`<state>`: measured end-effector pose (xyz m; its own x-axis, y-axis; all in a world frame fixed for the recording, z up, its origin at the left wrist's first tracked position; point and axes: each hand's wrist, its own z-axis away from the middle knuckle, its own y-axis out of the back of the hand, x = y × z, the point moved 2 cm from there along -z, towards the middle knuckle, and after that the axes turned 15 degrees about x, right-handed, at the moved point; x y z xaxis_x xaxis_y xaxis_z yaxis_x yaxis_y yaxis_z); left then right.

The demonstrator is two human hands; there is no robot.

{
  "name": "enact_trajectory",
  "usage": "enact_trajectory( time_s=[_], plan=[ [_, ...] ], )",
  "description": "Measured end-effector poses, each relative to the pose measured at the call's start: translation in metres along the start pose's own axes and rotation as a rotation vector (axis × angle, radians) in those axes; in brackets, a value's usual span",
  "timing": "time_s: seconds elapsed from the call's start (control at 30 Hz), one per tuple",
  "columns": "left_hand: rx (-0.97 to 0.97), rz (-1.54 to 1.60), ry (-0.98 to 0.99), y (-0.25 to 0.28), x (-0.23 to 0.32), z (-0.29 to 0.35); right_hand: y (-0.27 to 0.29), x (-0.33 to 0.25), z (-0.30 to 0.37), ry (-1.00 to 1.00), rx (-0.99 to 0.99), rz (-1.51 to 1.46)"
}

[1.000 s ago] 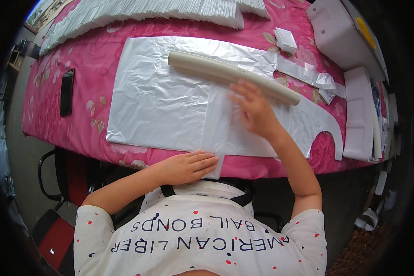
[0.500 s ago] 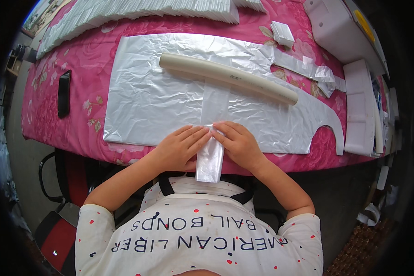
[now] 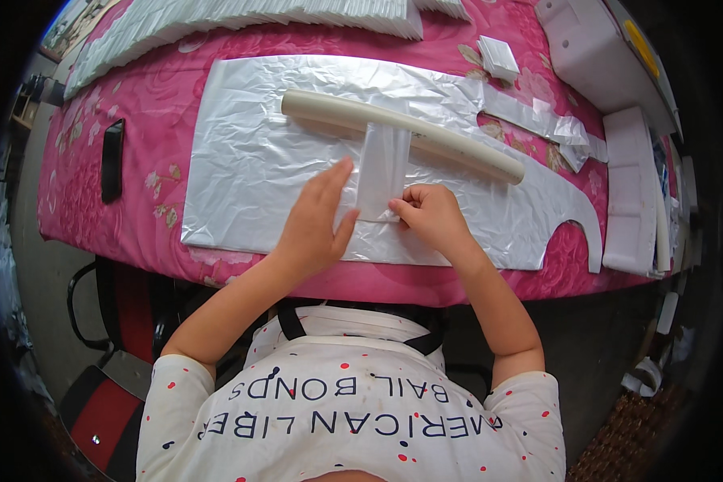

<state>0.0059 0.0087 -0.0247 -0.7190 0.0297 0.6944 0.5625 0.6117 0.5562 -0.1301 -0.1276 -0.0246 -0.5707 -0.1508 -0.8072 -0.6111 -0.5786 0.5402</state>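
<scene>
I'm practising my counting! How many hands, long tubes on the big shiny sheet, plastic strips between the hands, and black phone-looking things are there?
Hands: 2, the left hand and the right hand
Long pale tube: 1
Plastic strip: 1
Black phone-like thing: 1
Total: 5

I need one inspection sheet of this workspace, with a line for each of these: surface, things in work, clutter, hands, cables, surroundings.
Surface: pink flowered tablecloth.
Things in work: pale pipe lies across large plastic bag; plastic strip beside it.
Clutter: black phone at left; small white stack and long row of white packets at the far side.
Hands: right hand pinches the strip's edge; left hand open beside it.
Cables: nothing seen.
Surroundings: red-and-black chair at left; white foam box at right.
</scene>
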Motion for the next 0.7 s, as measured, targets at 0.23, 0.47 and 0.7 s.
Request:
enact_trajectory(
  time_s=[0.23, 0.47, 0.7],
  plan=[
    [-0.326, -0.343, -0.215, -0.029, 0.01, 0.022, -0.002, 0.002, -0.004, -0.137, -0.026, -0.083],
    [-0.329, -0.387, -0.228, -0.026, 0.009, 0.014, 0.006, -0.008, 0.015, 0.673, 0.512, 0.467],
    [-0.221, -0.272, -0.178, -0.024, 0.01, 0.002, 0.048, 0.019, -0.052, 0.866, 0.602, 0.733]
  ],
)
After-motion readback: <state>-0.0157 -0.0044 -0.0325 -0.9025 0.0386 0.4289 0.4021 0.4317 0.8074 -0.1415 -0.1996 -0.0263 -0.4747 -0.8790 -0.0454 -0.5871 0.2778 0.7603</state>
